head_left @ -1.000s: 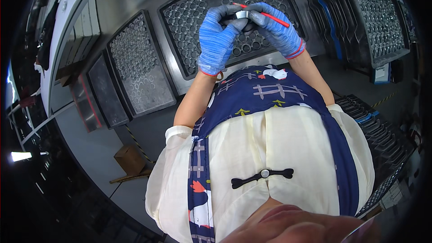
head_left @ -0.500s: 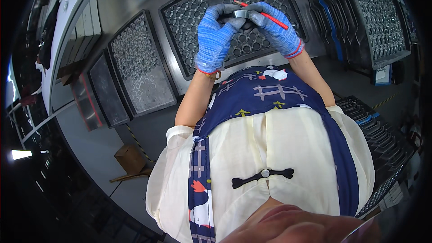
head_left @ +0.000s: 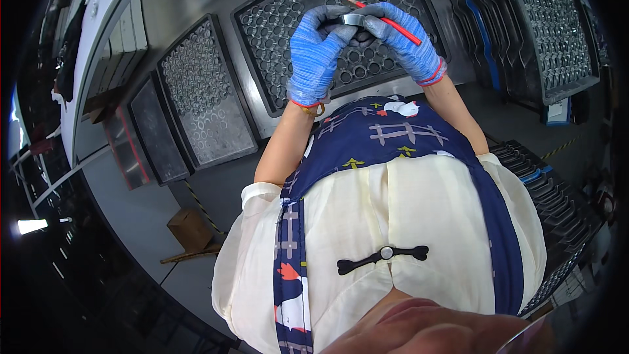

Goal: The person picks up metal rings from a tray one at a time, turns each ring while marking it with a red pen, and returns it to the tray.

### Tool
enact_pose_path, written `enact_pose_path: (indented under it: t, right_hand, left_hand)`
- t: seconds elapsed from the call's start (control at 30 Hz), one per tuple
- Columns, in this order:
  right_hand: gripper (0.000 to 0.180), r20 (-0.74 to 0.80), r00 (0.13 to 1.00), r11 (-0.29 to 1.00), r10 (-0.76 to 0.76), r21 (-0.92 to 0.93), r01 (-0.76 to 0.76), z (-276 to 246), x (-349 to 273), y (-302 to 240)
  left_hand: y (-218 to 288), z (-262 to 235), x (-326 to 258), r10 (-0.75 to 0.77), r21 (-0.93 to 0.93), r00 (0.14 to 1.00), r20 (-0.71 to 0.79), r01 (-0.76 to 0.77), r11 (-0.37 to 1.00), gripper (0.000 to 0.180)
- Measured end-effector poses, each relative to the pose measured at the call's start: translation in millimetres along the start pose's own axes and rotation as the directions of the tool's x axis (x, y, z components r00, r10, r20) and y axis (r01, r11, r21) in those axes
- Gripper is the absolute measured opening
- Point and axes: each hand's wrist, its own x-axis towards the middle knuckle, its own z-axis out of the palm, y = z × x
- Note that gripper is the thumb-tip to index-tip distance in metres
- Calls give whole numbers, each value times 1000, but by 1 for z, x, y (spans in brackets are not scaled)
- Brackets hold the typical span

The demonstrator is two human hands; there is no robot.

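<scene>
Both of my hands wear blue knit gloves with dark grey fingertips. Between them a shiny metal ring (head_left: 352, 19) is held up over a black tray (head_left: 267, 85) of similar rings. My left hand (head_left: 314, 52) pinches the ring's left side with thumb and fingers. On its right side, my right hand (head_left: 403, 36) grips the ring too. A red pencil (head_left: 401, 30) lies slantwise across the right hand, tucked at the thumb and index finger, its tip pointing away to the upper left. The ring's lower and rear parts are hidden by the fingers.
A second tray (head_left: 216, 134), partly filled with rings, lies left of the main one, beside a dark tray (head_left: 157, 131). Stacked black trays (head_left: 485, 33) stand at the right, the outermost full of rings. More stacked trays (head_left: 544, 190) are at the lower right. A cardboard box (head_left: 190, 231) sits lower left.
Both hands have shifted very slightly to the right, with the ring and red pencil still in them. The pencil's tip has lifted a little away from the ring.
</scene>
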Motion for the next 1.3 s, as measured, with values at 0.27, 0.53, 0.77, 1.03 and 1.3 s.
enact_pose_path:
  t: [0.27, 0.53, 0.77, 1.03, 1.3]
  right_hand:
    - [25, 33, 997, 991, -66, -116, 69, 0, 5, -4]
    - [24, 7, 1000, 993, -15, -117, 15, -3, 17, 16]
    - [26, -167, 986, 934, 14, -349, -72, -31, 25, 82]
    - [35, -247, 967, 942, 59, -306, -135, -68, 19, 115]
    - [30, -275, 948, 923, 162, -299, -244, -59, 29, 110]
  left_hand:
    - [2, 1, 0, 74, 32, 997, -15, -73, 997, 32]
    - [-24, -11, 18, -166, -450, 984, 59, 175, 876, 24]
    - [-122, -61, 92, -277, 73, 946, -167, 292, 954, 26]
    - [-173, -120, 205, 89, 955, 996, -24, -3, 296, 28]
    - [-182, -135, 210, 208, 961, 972, -107, 47, 272, 20]
